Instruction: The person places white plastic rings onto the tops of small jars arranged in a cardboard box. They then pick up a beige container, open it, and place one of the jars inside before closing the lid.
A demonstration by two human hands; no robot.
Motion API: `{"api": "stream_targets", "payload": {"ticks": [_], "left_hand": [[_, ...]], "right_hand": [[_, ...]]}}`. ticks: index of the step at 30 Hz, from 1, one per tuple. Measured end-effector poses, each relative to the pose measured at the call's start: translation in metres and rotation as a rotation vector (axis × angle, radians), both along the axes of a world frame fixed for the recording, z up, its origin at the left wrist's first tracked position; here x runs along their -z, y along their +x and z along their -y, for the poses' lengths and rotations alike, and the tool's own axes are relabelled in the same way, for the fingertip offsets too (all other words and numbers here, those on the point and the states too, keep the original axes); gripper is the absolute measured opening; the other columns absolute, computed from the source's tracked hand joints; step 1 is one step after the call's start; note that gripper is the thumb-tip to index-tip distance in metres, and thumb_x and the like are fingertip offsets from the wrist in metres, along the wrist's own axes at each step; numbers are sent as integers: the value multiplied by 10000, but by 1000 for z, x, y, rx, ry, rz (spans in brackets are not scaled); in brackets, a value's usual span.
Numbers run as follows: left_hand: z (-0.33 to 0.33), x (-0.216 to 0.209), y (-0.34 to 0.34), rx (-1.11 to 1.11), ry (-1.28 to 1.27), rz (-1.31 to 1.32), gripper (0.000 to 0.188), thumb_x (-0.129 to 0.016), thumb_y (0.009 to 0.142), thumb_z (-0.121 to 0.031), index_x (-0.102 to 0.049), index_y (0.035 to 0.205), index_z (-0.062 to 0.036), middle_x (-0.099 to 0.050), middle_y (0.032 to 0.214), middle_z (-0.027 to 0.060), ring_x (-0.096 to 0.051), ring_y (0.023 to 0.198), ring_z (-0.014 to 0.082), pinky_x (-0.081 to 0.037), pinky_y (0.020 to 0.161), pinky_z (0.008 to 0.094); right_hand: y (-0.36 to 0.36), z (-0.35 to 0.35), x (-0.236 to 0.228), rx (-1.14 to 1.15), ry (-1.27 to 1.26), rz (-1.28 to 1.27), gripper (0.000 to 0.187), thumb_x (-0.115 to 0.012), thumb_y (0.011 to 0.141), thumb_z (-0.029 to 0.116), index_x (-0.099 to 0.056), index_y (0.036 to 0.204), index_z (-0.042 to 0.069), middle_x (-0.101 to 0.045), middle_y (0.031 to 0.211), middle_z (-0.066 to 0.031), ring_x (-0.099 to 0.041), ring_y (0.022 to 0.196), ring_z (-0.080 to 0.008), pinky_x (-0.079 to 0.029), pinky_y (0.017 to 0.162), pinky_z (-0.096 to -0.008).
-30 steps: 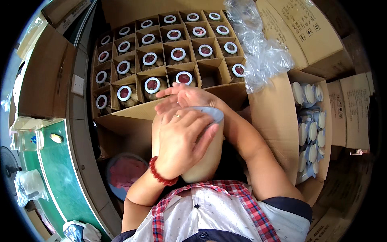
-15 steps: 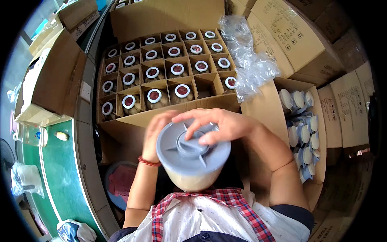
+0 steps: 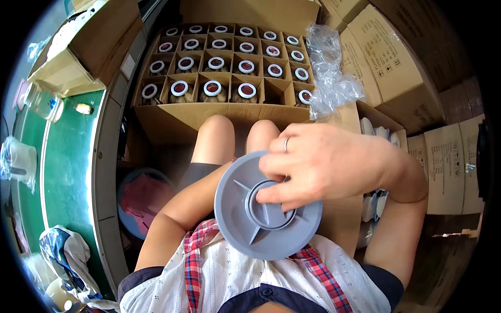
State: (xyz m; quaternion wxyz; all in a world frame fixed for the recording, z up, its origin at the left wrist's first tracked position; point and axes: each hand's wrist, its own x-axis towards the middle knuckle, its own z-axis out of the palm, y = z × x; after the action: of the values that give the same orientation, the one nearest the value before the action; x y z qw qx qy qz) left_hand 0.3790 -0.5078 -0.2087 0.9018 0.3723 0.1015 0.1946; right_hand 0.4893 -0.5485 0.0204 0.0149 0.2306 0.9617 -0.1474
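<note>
My right hand curled, fingers closed on central grip of grey disc. Left hand hidden behind disc; hold cannot be told. Jars in divided carton beyond knees.

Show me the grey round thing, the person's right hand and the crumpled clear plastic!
Grey round thing (image 3: 270,214): head view, on its raised middle.
Right hand (image 3: 324,161): head view, on the back of the hand.
Crumpled clear plastic (image 3: 332,81): head view, about halfway down it.
</note>
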Motion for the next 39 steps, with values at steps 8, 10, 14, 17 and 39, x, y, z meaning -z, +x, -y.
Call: {"api": "stream_targets", "payload": {"ticks": [8,10,14,17,39], "left_hand": [[11,-3,-7,-17,121,-32,273,-432,996,-202,-569,1076,19,-594,1021,91,-552,926,148,-462,812,290],[3,-4,-11,-46,194,-56,273,-426,998,-198,-568,1072,23,-597,1006,88,-551,915,144,-461,805,287],[-37,3,-33,-272,378,-190,276,-414,1004,-190,-567,1063,31,-604,974,84,-547,892,137,-458,790,281],[-62,19,-43,-499,456,-378,278,-405,1007,-184,-566,1057,37,-609,950,81,-545,874,131,-457,779,277],[-257,42,19,-339,360,-514,395,-515,964,-318,-494,1191,5,-598,937,80,-576,741,146,-482,618,265]], "right_hand": [[-10,6,14,-153,120,-31,218,-576,742,154,-603,946,82,-537,756,-23,-602,788,-181,-484,727,-305],[-5,-3,16,-173,137,-23,273,-609,757,217,-626,998,90,-549,773,-22,-592,769,-177,-498,735,-317],[45,-63,28,-29,2,-415,427,-718,754,400,-644,1041,91,-628,932,-69,-605,839,-243,-497,800,-341],[134,-130,70,639,-202,-631,333,-706,816,172,-621,1113,46,-626,1036,-60,-592,945,-181,-493,824,-326],[371,-339,273,1571,285,-647,140,-673,782,203,-714,822,76,-690,760,-125,-658,695,-247,-497,639,-365]]}}
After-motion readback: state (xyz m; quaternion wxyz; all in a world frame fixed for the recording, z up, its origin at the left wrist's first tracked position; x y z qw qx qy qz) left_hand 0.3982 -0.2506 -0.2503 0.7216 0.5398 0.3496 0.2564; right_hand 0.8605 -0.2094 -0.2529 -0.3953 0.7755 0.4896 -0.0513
